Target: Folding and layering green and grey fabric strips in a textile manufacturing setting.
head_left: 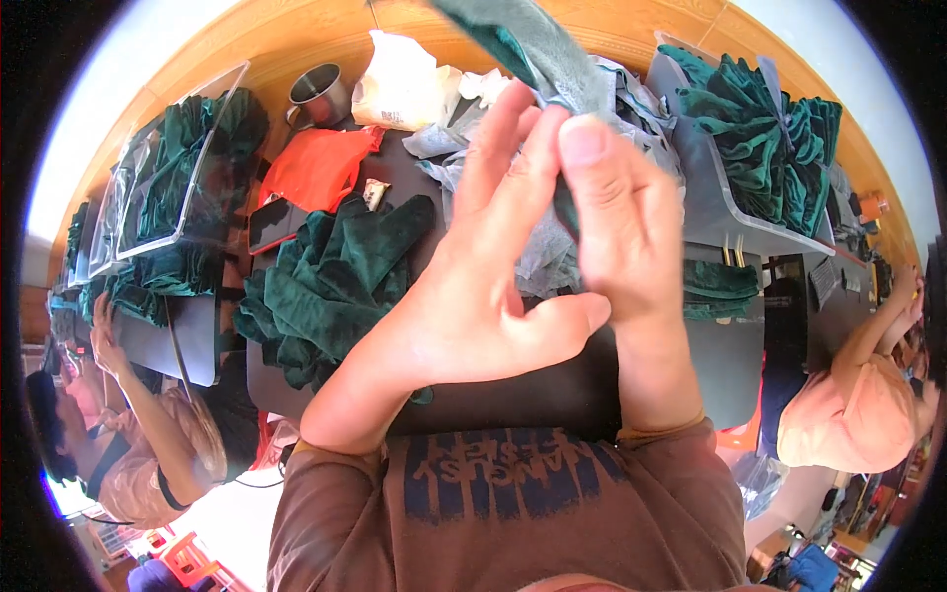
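Note:
Raised in front of me is a green velvet piece with a pale grey backing, its far end reaching past the top edge. My right hand pinches its near end, the thumb lying along it. My left hand has its fingers stretched up with the fingertips against the cloth; its thumb stands apart, pointing at the right wrist. Part of the cloth is hidden between the hands. Below and to the left, a heap of dark green velvet pieces lies on the dark table. Grey-backed pieces lie behind my hands.
Clear bins of green velvet stand at both sides. At the back are a metal mug, a white paper bag and a red bag. Co-workers sit left and right.

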The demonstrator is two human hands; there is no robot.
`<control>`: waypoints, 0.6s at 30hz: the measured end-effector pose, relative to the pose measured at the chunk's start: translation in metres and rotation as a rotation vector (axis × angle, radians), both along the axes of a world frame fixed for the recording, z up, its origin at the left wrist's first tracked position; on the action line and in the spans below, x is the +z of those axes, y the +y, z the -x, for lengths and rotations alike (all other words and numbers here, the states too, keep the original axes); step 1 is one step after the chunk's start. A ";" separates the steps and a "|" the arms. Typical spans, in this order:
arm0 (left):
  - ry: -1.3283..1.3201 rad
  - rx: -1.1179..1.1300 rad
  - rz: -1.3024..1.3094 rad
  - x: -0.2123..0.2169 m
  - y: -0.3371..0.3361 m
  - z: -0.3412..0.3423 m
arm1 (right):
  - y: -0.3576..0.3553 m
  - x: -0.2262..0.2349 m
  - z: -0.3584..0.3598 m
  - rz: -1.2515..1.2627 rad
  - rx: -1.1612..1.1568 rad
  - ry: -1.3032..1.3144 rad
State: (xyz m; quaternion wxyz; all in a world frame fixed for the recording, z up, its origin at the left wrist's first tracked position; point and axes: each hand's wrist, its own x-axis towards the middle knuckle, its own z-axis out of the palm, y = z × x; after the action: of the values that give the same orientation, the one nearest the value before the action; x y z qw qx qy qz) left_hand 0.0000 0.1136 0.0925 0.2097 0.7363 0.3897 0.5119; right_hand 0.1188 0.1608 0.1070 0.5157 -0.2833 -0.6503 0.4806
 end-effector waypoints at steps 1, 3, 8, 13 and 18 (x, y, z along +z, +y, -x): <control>-0.136 -0.128 0.157 0.000 0.004 0.004 | -0.006 0.000 0.004 -0.037 0.013 -0.004; -0.398 -0.207 0.420 0.009 -0.002 0.009 | -0.008 -0.005 0.008 -0.135 -0.036 -0.189; -0.228 -0.122 0.048 0.006 0.011 0.023 | -0.013 -0.008 0.014 -0.290 0.017 -0.292; -0.508 -0.019 -0.037 -0.001 0.002 0.012 | -0.016 -0.014 0.015 -0.367 0.199 -0.233; -0.440 -0.328 -0.007 0.003 0.004 0.021 | 0.015 -0.006 0.002 -0.033 0.176 0.171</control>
State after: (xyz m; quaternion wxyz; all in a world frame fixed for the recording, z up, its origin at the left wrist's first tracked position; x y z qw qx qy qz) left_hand -0.0206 0.1177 0.0954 0.3670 0.6613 0.2086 0.6201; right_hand 0.1164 0.1761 0.1015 0.5297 -0.1744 -0.6343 0.5354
